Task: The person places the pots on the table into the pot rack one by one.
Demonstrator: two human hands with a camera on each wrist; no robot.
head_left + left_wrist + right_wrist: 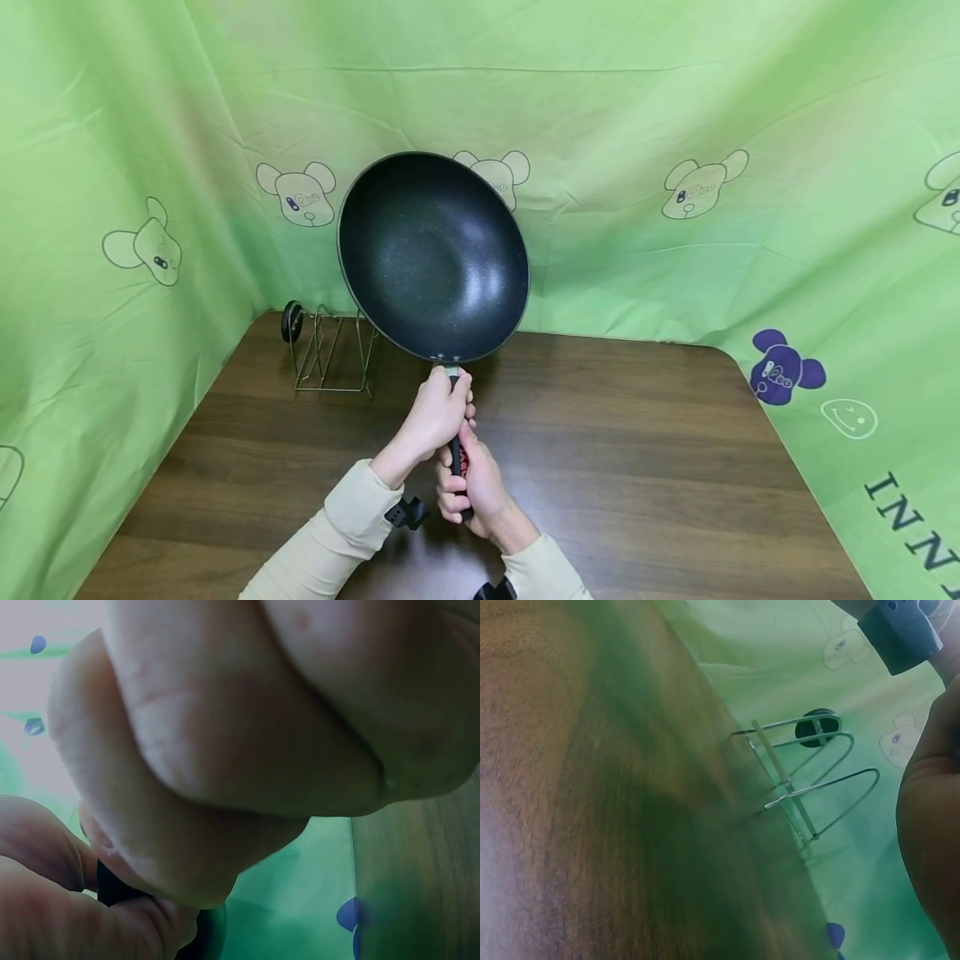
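Head view puts both hands nearest, stacked on the black handle (455, 454) of a dark wok (433, 257). The right hand (480, 487) sits lowest, its grip curled round the handle's end; just beyond it the left hand (437, 414) wraps the handle close to the pan's rim, fingers closed tight, as the left wrist camera confirms with knuckles (247, 727) filling its frame. The wok is held clear of the brown wooden surface (637, 467), tilted up so its empty inside faces the person, the bowl raised against the green curtain (675, 100). Beyond the hands and to the left of the wok stands a wire rack (333, 354) with a black knobbed piece (292, 322) at its far end; the right wrist camera shows the rack's (810, 787) loops standing bare. By my reading, the step in hand is carrying the pan, and seating it in the rack would call for turning it on edge and lowering the rim between two loops.
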